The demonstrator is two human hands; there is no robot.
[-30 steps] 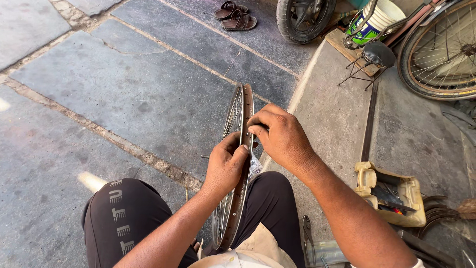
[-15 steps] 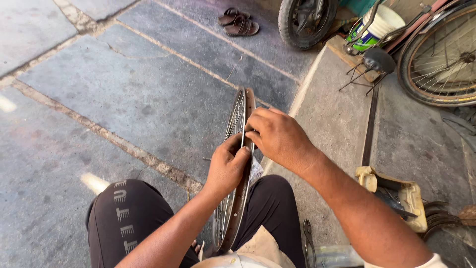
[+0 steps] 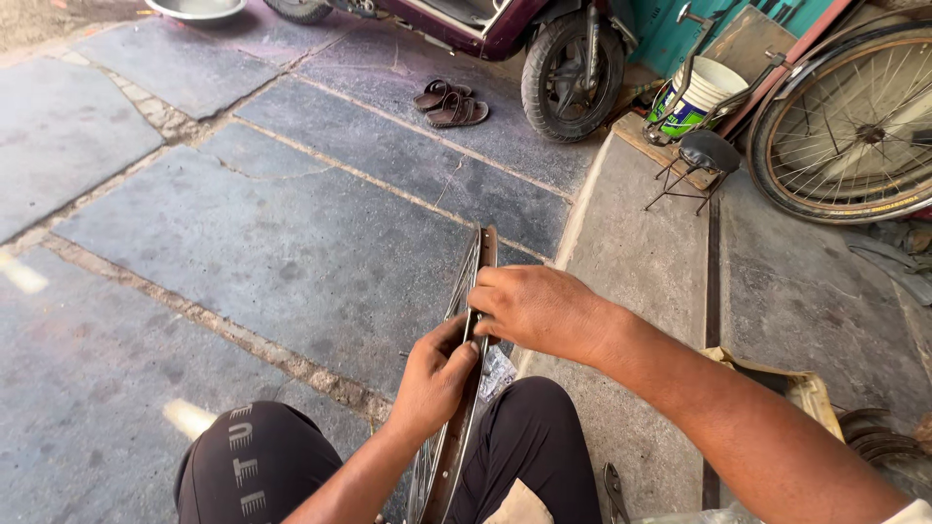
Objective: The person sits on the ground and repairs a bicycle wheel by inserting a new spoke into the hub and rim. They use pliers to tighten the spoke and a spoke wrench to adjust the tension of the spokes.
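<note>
- Wide bare stone floor [image 3: 243,233] fills the left and centre of the frame, open for passing.
- Upper middle: sandals [image 3: 449,104] and a scooter wheel [image 3: 566,73] block.
- Upper right is crowded: bucket [image 3: 701,97], small stand [image 3: 701,165], bicycle wheel [image 3: 854,131].
- Lower right: a box [image 3: 791,388] hems in the slab.

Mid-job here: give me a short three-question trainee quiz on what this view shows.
1. True or false: both hands grip the rusty spoked metal wheel rim.
2. Which hand sits higher on it? A) left hand B) right hand
3. What lies on the stone paving beside the dark scooter tyre?

Key: 1. True. 2. B. 3. A pair of brown sandals.
</note>
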